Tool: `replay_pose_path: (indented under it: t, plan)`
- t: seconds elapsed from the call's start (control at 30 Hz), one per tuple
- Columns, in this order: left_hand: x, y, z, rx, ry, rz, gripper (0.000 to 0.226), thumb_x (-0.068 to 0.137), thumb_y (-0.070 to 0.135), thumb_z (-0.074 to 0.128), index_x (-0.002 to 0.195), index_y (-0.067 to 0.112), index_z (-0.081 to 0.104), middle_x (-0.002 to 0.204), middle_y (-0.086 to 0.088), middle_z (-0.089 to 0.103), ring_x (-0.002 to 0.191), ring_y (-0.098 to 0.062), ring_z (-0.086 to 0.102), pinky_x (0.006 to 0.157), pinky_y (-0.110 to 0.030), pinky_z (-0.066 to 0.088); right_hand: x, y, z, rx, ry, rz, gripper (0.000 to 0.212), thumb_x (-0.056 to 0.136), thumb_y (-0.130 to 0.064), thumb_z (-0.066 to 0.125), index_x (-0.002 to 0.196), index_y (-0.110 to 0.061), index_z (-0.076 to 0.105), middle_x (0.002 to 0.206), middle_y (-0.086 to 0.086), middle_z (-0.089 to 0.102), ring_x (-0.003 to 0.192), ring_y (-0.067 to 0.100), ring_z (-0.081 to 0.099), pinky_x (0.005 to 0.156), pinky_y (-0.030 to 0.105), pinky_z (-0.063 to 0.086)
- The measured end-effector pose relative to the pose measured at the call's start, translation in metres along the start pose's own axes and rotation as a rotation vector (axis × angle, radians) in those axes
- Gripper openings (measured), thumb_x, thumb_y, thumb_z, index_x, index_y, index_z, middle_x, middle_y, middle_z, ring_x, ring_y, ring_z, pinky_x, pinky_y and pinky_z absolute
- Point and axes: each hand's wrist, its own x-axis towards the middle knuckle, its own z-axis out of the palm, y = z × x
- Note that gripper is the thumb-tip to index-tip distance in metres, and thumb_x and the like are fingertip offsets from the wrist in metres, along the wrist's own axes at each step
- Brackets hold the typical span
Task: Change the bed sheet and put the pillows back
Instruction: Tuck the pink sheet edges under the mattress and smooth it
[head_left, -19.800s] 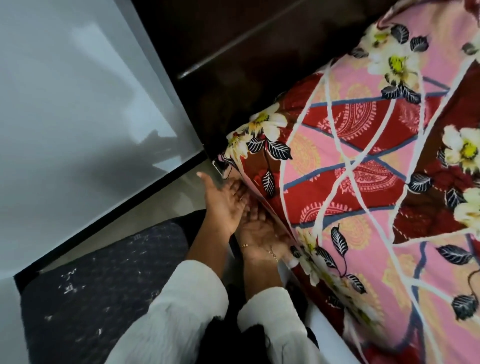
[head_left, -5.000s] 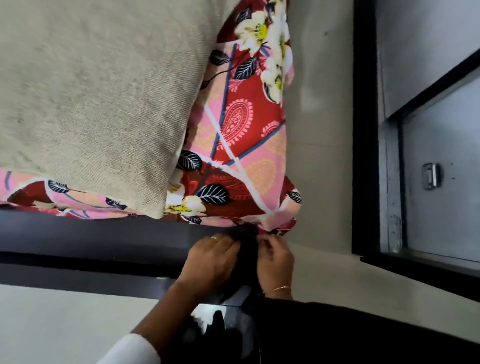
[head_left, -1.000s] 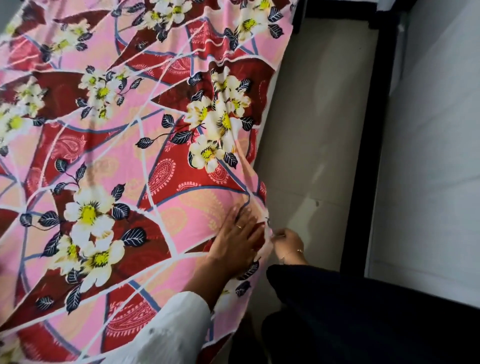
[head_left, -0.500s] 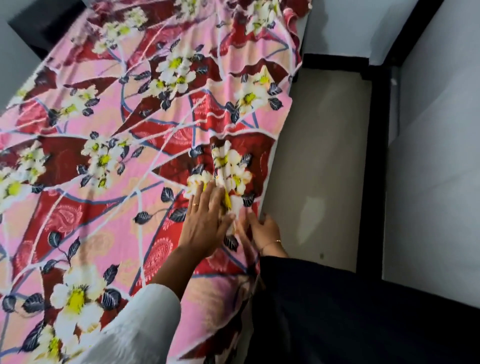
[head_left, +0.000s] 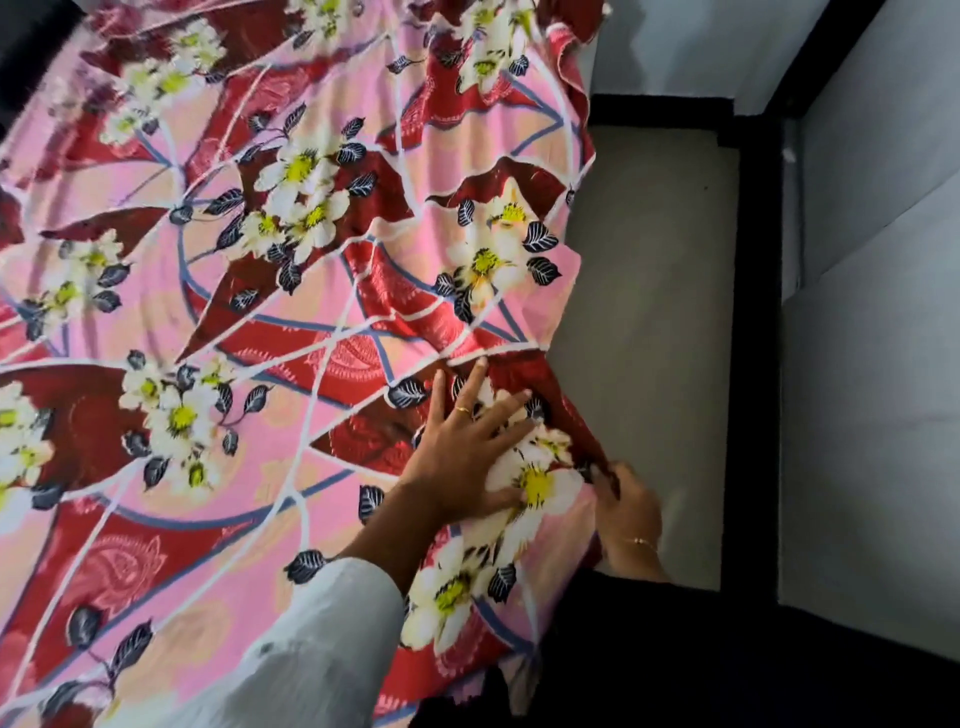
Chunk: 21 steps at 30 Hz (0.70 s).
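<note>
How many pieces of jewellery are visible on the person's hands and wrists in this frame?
2: a ring on a finger of the left hand, and a bracelet on the right wrist. Others may be hidden.

Since half a second ago the left hand (head_left: 462, 457) has slid nearer the bed's side edge and now lies flat with fingers spread on the bed sheet (head_left: 249, 312). The right hand (head_left: 626, 506) has shifted lower at the edge, gripping the sheet's hanging border. The cloth beyond shows more wrinkles.
</note>
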Motion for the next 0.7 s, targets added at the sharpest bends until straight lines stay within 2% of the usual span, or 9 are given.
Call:
replay_pose_path:
  t: [0.1,0.17,0.27,0.37,0.43,0.5,0.53,0.63,0.7]
  plan:
    - [0.011,-0.002,-0.005,-0.07,0.082,-0.009,0.059,0.076,0.061,0.038,0.118,0.028,0.064,0.135,0.005,0.053,0.136,-0.038,0.032,0.103,-0.068,0.016,0.021,-0.014,0.004,0.018,-0.176,0.162,0.02,0.09,-0.019,0.058,0.08,-0.002,0.06,0.075,0.014,0.058,0.078,0.023,0.054,0.056,0.03,0.024]
    - [0.02,-0.008,-0.009,-0.145,0.15,-0.04,0.053,0.081,0.051,0.039,0.118,0.022,0.064,0.136,0.0,0.053,0.133,-0.032,0.04,0.103,-0.065,0.027,0.041,-0.034,0.004,0.087,-0.151,0.159,0.017,0.089,-0.016,0.059,0.085,0.0,0.062,0.087,0.02,0.063,0.086,0.027,0.059,0.058,0.026,0.025]
    - [0.036,-0.024,-0.014,-0.272,0.221,-0.12,0.051,0.087,0.039,0.041,0.126,0.011,0.057,0.138,-0.01,0.05,0.13,-0.028,0.044,0.102,-0.057,0.037,0.062,-0.078,0.001,0.256,-0.08,0.071,0.029,0.092,-0.023,0.056,0.105,0.002,0.062,0.106,0.018,0.065,0.096,0.027,0.059,0.06,0.022,0.03]
    - [0.061,-0.043,-0.023,-0.356,0.208,-0.28,0.059,0.089,0.04,0.044,0.138,0.008,0.042,0.148,-0.014,0.034,0.139,-0.033,0.027,0.11,-0.055,0.025,0.082,-0.122,0.001,0.353,-0.182,-0.002,0.036,0.094,-0.031,0.051,0.112,0.0,0.06,0.103,0.014,0.063,0.086,0.019,0.055,0.056,0.019,0.037]
    - [0.074,-0.054,-0.03,-0.388,0.117,-0.395,0.07,0.089,0.048,0.048,0.146,0.014,0.027,0.156,-0.007,0.016,0.145,-0.028,0.007,0.116,-0.053,0.007,0.096,-0.146,0.003,0.373,-0.199,-0.013,0.043,0.092,-0.037,0.053,0.111,0.001,0.059,0.099,0.014,0.063,0.089,0.024,0.057,0.069,0.023,0.043]
    - [0.086,-0.065,-0.033,-0.344,0.028,-0.426,0.077,0.087,0.055,0.049,0.149,0.023,0.017,0.158,0.002,0.003,0.145,-0.023,-0.007,0.113,-0.053,-0.006,0.115,-0.165,0.005,0.352,-0.152,-0.026,0.041,0.089,-0.036,0.059,0.104,0.002,0.061,0.091,0.011,0.062,0.084,0.022,0.057,0.064,0.027,0.038]
    - [0.091,-0.069,-0.033,-0.322,0.031,-0.401,0.077,0.085,0.058,0.049,0.148,0.026,0.02,0.158,0.003,0.004,0.145,-0.024,-0.007,0.111,-0.056,-0.008,0.125,-0.17,0.003,0.315,-0.104,-0.037,0.035,0.089,-0.03,0.061,0.1,0.002,0.063,0.085,0.009,0.058,0.08,0.02,0.053,0.061,0.026,0.032]
    - [0.109,-0.083,-0.037,-0.268,0.123,-0.277,0.07,0.078,0.061,0.041,0.135,0.02,0.049,0.148,-0.007,0.037,0.139,-0.036,0.023,0.1,-0.072,0.007,0.168,-0.175,-0.018,0.315,0.138,0.033,0.019,0.091,-0.017,0.056,0.08,-0.002,0.064,0.08,0.009,0.051,0.076,0.019,0.047,0.056,0.024,0.023]
    - [0.126,-0.091,-0.039,-0.205,0.111,-0.218,0.067,0.077,0.058,0.039,0.128,0.017,0.056,0.141,-0.011,0.046,0.133,-0.041,0.035,0.093,-0.079,0.02,0.192,-0.17,-0.034,0.383,0.283,0.108,0.021,0.09,-0.014,0.055,0.085,0.005,0.063,0.079,0.011,0.053,0.075,0.019,0.048,0.059,0.024,0.027]
